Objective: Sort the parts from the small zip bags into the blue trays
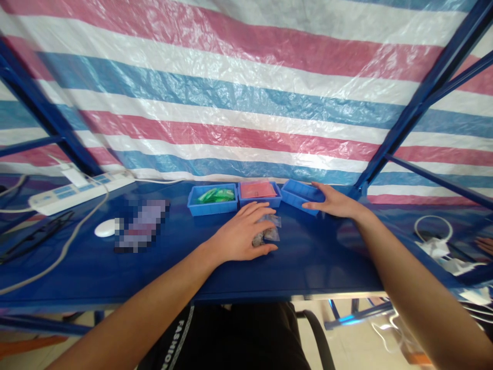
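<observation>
The left hand arches palm down, fingers spread, over small bags; whether it grips any, I cannot tell. The right hand spans the right end of a blue rectangular plastic bin, digits parted at its rim; a firm grasp cannot be confirmed.

Behind everything hangs a glossy, crinkled plastic sheet striped red, white and blue. Before it lies a smooth, shiny dark-blue tabletop. The angled bin stands just right of two similar bins: a middle blue plastic bin with flat pinkish-red pieces, and a left blue plastic bin with glossy green packets. The small clear plastic bags with greyish contents lie on the tabletop, partly under the left hand, in front of the middle bin.

Handling judgement: thin film probably slides on so slick a surface, so curled fingertips should gather the bags better than a flat palm; light, steady contact would suit the angled bin.
</observation>
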`<state>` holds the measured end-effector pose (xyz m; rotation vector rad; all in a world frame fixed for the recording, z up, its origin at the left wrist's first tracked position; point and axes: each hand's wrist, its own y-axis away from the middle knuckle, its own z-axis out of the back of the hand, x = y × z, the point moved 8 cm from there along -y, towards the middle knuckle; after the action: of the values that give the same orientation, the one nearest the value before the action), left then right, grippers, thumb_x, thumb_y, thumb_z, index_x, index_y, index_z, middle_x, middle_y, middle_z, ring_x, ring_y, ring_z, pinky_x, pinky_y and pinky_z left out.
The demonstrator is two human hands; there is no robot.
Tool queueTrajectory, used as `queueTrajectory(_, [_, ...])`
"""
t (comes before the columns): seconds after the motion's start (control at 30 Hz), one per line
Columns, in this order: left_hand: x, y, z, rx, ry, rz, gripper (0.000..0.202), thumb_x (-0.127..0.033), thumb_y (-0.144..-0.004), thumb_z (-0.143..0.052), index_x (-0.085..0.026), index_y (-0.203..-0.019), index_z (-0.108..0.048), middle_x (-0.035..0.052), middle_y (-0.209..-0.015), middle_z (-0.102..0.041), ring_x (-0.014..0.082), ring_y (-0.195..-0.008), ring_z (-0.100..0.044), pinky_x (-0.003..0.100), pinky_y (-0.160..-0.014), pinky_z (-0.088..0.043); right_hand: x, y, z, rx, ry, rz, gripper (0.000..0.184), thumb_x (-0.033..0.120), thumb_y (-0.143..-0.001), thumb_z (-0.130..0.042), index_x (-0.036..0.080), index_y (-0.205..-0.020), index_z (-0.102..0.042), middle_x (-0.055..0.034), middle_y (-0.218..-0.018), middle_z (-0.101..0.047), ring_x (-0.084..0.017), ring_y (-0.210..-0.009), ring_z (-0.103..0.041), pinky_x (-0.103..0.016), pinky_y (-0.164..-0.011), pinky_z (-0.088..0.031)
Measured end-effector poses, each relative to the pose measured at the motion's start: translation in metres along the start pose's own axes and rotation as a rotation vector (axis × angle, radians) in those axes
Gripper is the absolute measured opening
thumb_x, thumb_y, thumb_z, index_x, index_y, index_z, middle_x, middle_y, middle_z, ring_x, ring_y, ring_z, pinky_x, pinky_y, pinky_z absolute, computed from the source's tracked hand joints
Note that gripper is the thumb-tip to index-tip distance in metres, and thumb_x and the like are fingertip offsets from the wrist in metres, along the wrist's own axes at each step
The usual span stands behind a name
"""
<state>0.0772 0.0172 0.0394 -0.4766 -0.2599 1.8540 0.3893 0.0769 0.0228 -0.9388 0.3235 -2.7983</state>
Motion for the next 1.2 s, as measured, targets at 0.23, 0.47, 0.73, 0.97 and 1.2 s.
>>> queueTrajectory(0.23, [0.009, 0.002, -0.021, 0.136, 0.063, 0.028, 0.068, -0.064, -0.102, -0.064, -0.036, -0.162, -0.051, 0.0058, -0.167, -0.053, 0.0328, -0.158, -0.044, 0.054, -0.133, -0.033, -0.024, 0.008, 0.006, 0.071, 0.021, -0.105, 0.097, 0.065, -0.067, -0.095, 0.032, -0.152, -0.063, -0.0106, -0.148, -0.068, -0.046, -0.137, -0.064, -0.065, -0.119, -0.051])
queueTrajectory(0.47, [0.015, 0.002, -0.017, 0.071, 0.040, 0.073, 0.047, -0.055, -0.105, -0.064, -0.035, -0.148, -0.066, 0.0038, -0.157, -0.062, 0.0293, -0.145, -0.057, 0.048, -0.127, -0.039, 0.026, 0.006, 0.008, -0.196, 0.066, 0.087, 0.076, 0.071, -0.091, -0.073, 0.036, -0.157, -0.056, -0.0121, -0.154, -0.058, -0.042, -0.146, -0.055, -0.063, -0.121, -0.048])
queueTrajectory(0.73, [0.017, 0.007, -0.009, 0.043, -0.016, 0.150, 0.036, -0.056, -0.104, -0.065, -0.031, -0.128, -0.073, 0.0041, -0.142, -0.069, 0.0283, -0.131, -0.062, 0.043, -0.109, -0.047, 0.098, 0.007, -0.042, -0.184, 0.368, 0.464, 0.033, 0.045, -0.104, -0.063, 0.034, -0.133, -0.075, -0.0105, -0.137, -0.067, -0.041, -0.144, -0.049, -0.069, -0.127, -0.033])
queueTrajectory(0.97, [0.018, 0.008, -0.007, 0.031, -0.034, 0.150, 0.035, -0.057, -0.103, -0.065, -0.031, -0.125, -0.071, 0.0052, -0.135, -0.068, 0.0278, -0.124, -0.063, 0.042, -0.106, -0.048, 0.102, 0.001, -0.051, -0.141, 0.431, 0.461, 0.031, 0.046, -0.105, -0.060, 0.031, -0.128, -0.074, -0.0129, -0.126, -0.069, -0.040, -0.128, -0.057, -0.065, -0.116, -0.043])
queueTrajectory(1.2, [0.017, 0.009, -0.008, 0.025, -0.035, 0.146, 0.034, -0.054, -0.103, -0.068, -0.030, -0.127, -0.070, 0.0054, -0.137, -0.068, 0.0288, -0.127, -0.061, 0.044, -0.107, -0.048, 0.115, 0.000, -0.034, -0.267, 0.291, 0.398, 0.030, 0.043, -0.109, -0.049, 0.026, -0.124, -0.070, -0.0143, -0.117, -0.070, -0.038, -0.119, -0.062, -0.057, -0.109, -0.050])
